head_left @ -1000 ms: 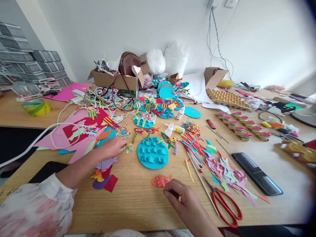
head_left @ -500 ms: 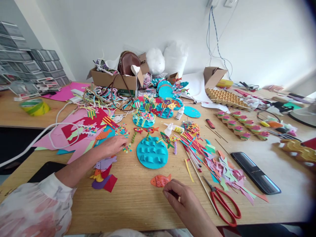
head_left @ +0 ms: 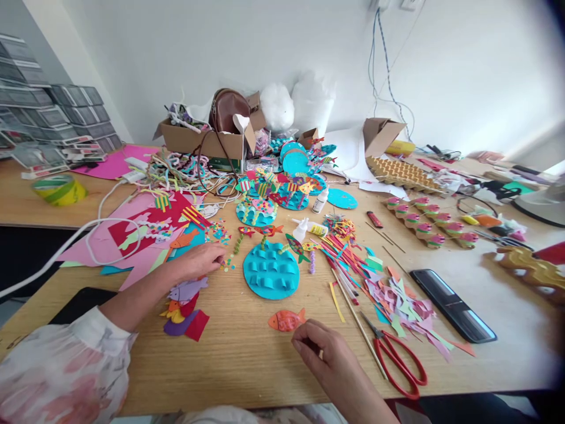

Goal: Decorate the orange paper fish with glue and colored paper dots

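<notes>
My left hand (head_left: 203,260) reaches across to small round coloured paper dots (head_left: 228,264), its fingers bent down and together at their edge. Anything between its fingertips is hidden. My right hand (head_left: 321,348) rests on the table with curled, closed fingers, right beside the tail of an orange paper fish (head_left: 286,321). I cannot see whether it holds anything. Beyond the fish lies a blue paper disc (head_left: 271,277) with rows of raised paper loops. A lavender paper fish (head_left: 189,289) and several cut paper shapes lie below my left forearm.
Red-handled scissors (head_left: 399,362) and a thin wooden stick (head_left: 361,330) lie right of my right hand. Paper scraps (head_left: 406,300) and a black case (head_left: 452,305) are farther right. Glue bottles (head_left: 301,229) stand behind the disc. A white cable (head_left: 53,259) crosses the left side.
The view has shifted very slightly. Both hands stay almost in place, the left one still at the paper dots and the right one still beside the orange fish.
</notes>
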The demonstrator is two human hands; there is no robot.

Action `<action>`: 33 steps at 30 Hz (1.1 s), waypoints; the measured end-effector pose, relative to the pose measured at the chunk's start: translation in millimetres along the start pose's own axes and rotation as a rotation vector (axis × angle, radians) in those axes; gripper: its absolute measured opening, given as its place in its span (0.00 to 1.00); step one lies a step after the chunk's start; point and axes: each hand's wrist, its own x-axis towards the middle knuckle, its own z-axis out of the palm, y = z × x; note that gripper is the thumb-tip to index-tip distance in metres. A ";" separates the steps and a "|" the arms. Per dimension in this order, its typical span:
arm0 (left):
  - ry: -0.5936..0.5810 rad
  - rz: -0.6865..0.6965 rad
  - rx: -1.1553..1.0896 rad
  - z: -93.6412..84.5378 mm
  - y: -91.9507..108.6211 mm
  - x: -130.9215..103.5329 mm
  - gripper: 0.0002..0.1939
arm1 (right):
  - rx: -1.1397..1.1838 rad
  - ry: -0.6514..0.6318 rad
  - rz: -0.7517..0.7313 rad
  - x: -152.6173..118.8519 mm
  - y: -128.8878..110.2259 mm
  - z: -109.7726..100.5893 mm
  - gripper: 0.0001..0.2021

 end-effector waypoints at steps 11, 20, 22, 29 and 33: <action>0.044 -0.109 -0.236 -10.0 -5.8 -1.1 0.02 | 0.011 0.002 -0.025 0.1 -1.7 -0.2 0.08; 0.065 -0.132 -0.395 -4.1 -12.8 -5.4 0.07 | -0.010 -0.013 -0.018 1.7 -4.3 -0.1 0.08; 0.072 -0.146 -0.443 -4.8 -12.3 -7.4 0.06 | -0.017 -0.010 -0.016 1.9 -4.0 0.6 0.07; 0.090 -0.196 -0.646 -14.9 15.2 -18.7 0.08 | 0.028 0.059 -0.008 9.4 -6.6 3.1 0.07; 0.098 -0.245 -0.857 -22.2 44.1 -26.7 0.10 | 0.061 0.094 -0.006 26.1 -23.0 3.1 0.07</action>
